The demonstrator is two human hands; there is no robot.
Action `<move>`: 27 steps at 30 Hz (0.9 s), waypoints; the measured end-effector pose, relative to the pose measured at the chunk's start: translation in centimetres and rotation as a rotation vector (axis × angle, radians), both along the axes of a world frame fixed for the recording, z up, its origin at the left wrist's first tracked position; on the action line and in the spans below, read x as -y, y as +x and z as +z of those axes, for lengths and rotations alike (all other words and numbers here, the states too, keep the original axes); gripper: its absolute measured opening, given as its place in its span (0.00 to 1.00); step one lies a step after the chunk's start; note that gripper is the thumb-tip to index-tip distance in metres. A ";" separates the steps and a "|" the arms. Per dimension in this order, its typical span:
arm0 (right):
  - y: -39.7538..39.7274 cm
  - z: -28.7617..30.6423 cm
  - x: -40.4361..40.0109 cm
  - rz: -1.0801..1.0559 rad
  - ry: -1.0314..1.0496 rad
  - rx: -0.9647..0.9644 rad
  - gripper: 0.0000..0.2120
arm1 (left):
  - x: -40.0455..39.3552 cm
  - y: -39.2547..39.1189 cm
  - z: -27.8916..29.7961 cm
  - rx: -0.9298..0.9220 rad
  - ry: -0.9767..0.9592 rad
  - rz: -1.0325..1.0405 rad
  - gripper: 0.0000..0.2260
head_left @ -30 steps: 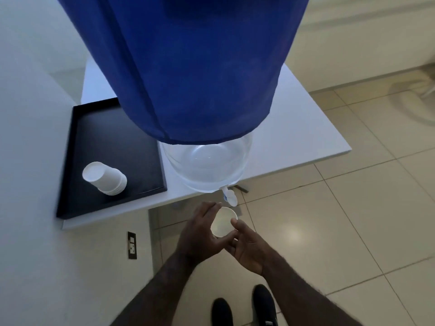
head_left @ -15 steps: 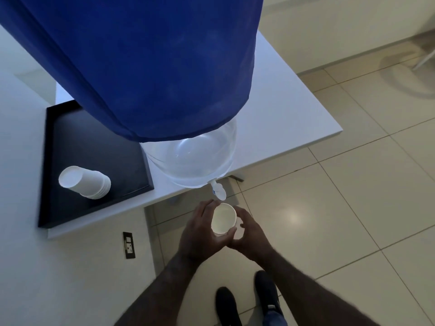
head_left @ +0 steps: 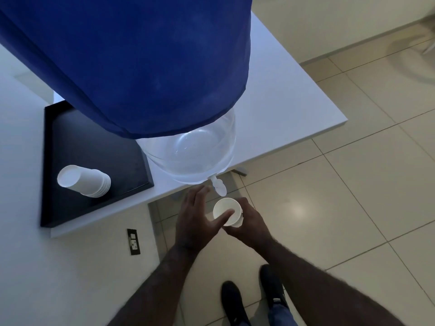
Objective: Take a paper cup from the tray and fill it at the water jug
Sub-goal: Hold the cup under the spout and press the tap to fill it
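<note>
A white paper cup (head_left: 224, 209) stands upright in my right hand (head_left: 247, 223), just below and in front of the jug's white tap (head_left: 218, 185). My left hand (head_left: 195, 220) is beside the cup with its fingers spread, the thumb lying across the cup's rim and the fingertips reaching up near the tap. The clear water jug (head_left: 195, 151) under a blue cloth cover (head_left: 131, 64) sits at the edge of the white table (head_left: 282, 109). A stack of paper cups (head_left: 84, 181) lies on its side on the black tray (head_left: 94, 147).
A wall socket (head_left: 133, 241) is on the white wall at the left, below the table. Beige floor tiles (head_left: 329, 208) spread to the right. My dark shoes (head_left: 235, 302) are at the bottom.
My left hand has loosened from the cup and opened its fingers toward the tap, while the right hand now holds the cup, which sits slightly further right under the tap.
</note>
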State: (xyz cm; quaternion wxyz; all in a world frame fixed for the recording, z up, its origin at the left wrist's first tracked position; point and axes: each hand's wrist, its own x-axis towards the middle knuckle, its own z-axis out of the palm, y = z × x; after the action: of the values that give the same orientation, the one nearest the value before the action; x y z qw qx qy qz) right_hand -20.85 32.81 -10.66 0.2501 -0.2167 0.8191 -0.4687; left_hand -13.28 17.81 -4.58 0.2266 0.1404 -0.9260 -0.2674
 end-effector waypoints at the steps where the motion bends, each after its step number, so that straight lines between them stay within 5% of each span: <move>1: -0.2 -0.3 0.2 0.001 0.011 -0.004 0.29 | 0.1 -0.3 0.1 0.002 -0.030 -0.017 0.31; 12: -1.2 -2.3 2.8 -0.054 -0.139 -0.080 0.41 | 0.1 -2.2 1.3 0.054 -0.167 -0.073 0.20; 27: -2.7 -2.8 4.3 -0.069 -0.237 -0.155 0.36 | 0.1 -2.3 0.2 -0.007 -0.257 -0.033 0.16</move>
State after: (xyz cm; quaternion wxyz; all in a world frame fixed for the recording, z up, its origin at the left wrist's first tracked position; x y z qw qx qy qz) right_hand -23.55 28.51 -13.48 0.1425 -0.2517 0.7817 -0.5526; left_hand -15.59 17.71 -4.42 0.2413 0.0941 -0.9540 -0.1508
